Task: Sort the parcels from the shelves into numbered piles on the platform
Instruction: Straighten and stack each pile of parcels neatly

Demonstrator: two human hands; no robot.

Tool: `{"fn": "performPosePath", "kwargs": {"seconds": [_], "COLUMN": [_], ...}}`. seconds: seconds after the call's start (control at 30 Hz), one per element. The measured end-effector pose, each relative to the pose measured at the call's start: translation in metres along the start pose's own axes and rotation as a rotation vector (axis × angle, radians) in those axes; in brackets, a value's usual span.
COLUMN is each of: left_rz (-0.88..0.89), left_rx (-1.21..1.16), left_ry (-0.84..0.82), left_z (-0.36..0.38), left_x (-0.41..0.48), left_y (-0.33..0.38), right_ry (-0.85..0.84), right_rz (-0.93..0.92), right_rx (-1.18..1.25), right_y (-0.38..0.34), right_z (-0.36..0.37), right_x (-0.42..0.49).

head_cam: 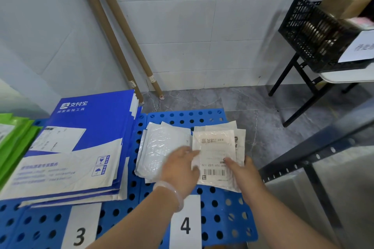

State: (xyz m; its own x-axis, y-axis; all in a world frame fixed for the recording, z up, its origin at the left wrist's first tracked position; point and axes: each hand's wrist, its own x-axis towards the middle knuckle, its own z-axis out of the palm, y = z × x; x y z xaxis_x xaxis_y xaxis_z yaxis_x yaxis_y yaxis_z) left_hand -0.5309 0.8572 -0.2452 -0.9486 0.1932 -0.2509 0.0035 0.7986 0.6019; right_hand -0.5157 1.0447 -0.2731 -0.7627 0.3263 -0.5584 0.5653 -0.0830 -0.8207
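2 tubes (pixel 105 26), 2 no. labels (pixel 185 224)

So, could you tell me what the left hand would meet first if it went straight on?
Most likely the labelled parcel, whose left edge the fingertips of the left hand seem to touch.
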Motion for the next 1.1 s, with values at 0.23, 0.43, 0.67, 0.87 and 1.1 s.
{"fn": "performPosePath", "kwargs": {"seconds": [0.23, 0.43, 0.67, 0.87, 1.1], "left_rz": [-0.419, -0.426, -0.073, 0.047, -0.047], "left_rx": [0.29, 0.169, -0.193, -0.218, -0.178], "left_ry": [0.093, 0.167, 0.293, -0.072, -0.285], "left_z": [-0.032, -0.036, -0.035, 0.008, 0.024], "left_x": [0.01, 0.013, -0.004, -0.01, -0.003], "left_y": [-0.045, -0.049, 0.001, 0.036, 0.028], "right_ry": [0.073, 0.087, 0.057, 0.051, -0.249], "right_rz": [-0.009, 0.006, -0.012, -0.003, 0.044], "right_rx": [-0.033, -0.027, -0.058, -0.036, 0.152], "right_y": [0.005, 0.007, 0.004, 0.0, 0.0], "right_z": [-0.002, 0.003, 0.011, 0.013, 0.006], "right_x": [0.006, 0.005, 0.003, -0.006, -0.005]}}
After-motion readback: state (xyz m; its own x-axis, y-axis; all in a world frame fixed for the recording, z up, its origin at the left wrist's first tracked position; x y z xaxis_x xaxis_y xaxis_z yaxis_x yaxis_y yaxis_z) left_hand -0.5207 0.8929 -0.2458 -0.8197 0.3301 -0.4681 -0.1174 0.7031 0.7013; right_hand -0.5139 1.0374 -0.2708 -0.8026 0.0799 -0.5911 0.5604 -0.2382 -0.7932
